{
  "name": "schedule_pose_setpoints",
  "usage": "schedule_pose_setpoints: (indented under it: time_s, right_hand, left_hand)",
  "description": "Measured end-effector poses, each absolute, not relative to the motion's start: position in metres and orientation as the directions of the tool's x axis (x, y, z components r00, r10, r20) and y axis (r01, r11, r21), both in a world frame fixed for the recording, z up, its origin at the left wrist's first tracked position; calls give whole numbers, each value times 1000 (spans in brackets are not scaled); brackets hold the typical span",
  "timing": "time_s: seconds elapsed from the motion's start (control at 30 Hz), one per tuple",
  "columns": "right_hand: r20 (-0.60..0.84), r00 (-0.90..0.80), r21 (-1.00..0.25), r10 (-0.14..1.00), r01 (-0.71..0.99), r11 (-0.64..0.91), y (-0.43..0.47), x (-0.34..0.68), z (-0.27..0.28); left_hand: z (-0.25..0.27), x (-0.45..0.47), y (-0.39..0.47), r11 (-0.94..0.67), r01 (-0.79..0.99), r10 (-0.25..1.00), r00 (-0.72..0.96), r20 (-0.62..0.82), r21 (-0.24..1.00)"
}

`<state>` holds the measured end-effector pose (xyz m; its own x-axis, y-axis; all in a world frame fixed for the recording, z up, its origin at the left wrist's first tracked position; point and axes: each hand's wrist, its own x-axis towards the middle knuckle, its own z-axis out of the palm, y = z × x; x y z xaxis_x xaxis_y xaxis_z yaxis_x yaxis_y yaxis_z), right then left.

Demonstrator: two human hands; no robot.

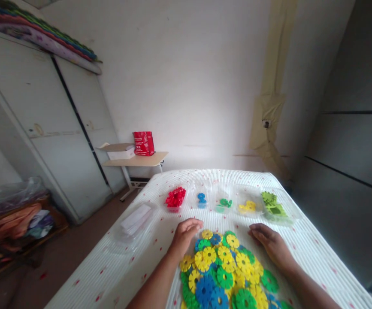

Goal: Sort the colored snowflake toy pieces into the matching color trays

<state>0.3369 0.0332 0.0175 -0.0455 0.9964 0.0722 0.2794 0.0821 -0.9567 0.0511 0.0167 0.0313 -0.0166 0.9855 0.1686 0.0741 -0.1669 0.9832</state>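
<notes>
A heap of flower-shaped plastic discs point(225, 279) in yellow, green and blue lies in front of me. Beside its left edge, my left hand point(186, 231) rests with loosely curved fingers and nothing visible in it. On the opposite side is my right hand point(269, 241), empty, its fingers stretched toward the heap. Beyond the hands stands a row of clear boxes: one has red pieces point(176, 197), then come blue discs point(201, 200), green discs point(225, 203), yellow discs point(248, 206) and light green square pieces point(272, 204) in the others.
A clear container with white strips point(136, 219) sits on the left of the table, over a white spotted cover point(108, 268). A small side table point(147, 160) behind carries a red bag point(143, 143) and a white box point(120, 152). Cabinets flank both sides.
</notes>
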Motion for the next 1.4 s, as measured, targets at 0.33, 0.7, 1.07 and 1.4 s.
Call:
schedule_pose_setpoints:
  time_s: [0.33, 0.7, 1.07, 1.4]
  right_hand:
    - [159, -20, -913, 987, 377, 155, 35, 337, 16]
    - [197, -7, -888, 980, 422, 182, 33, 335, 17]
    - [156, 2, -901, 988, 411, 142, 35, 336, 12]
    - [171, 6, -880, 985, 451, 150, 33, 336, 15]
  left_hand:
    - [13, 36, 6, -124, 601, 992, 42, 123, 790]
    - [20, 53, 3, -107, 347, 993, 75, 86, 932]
    - [26, 50, -6, -158, 340, 959, 275, 63, 927]
    - [28, 34, -5, -129, 355, 912, 410, -30, 926]
